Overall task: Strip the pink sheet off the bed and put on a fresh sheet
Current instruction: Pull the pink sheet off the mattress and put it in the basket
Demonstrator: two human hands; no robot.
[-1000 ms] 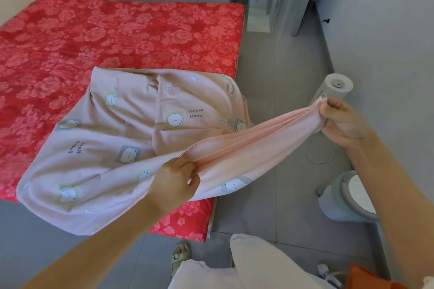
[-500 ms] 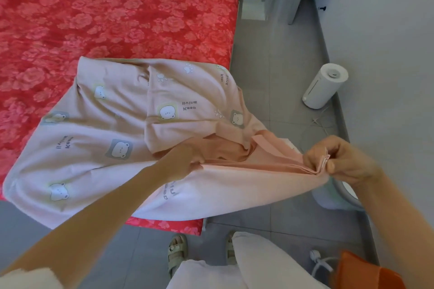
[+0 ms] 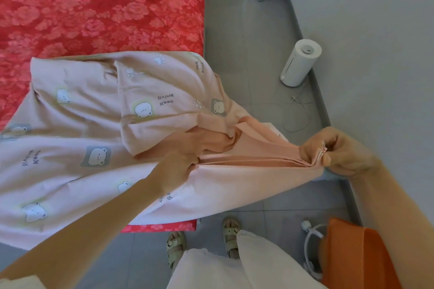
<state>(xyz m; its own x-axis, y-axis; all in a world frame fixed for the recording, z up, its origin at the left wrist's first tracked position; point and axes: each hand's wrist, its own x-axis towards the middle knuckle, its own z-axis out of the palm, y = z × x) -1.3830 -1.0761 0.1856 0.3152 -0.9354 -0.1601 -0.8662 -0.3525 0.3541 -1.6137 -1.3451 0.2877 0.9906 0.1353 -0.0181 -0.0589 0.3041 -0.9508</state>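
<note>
- Pink cotton, bear-printed: from the head view, most of the sheet (image 3: pixel 89 148) lies beyond and to the left of my left hand (image 3: pixel 175 168). It is spread over the near corner of the red mattress (image 3: pixel 94 12) and hangs off its near edge.
- A pleated band of it runs taut from my left hand across to my right hand (image 3: pixel 340 151), off the bed and above the floor (image 3: pixel 246 65).
- My left hand has its fingers curled into the gathered cloth and grips a bunch of it.
- My right hand pinches the stacked hem folds at the end of the band between thumb and fingertips.
- I judge it light, soft and quite limp. It will sag wherever I don't support it, and the layers could slide out of a weak pinch. It is not fragile, so I can pull firmly.
- The best hold is along the hem, where the folds stack. I would next take the same edge further left of my left hand and gather it hand over hand.
- A white humidifier (image 3: pixel 300 63) stands beyond my right hand with its cord loose on the floor. A swinging tail of cloth might catch it.
</note>
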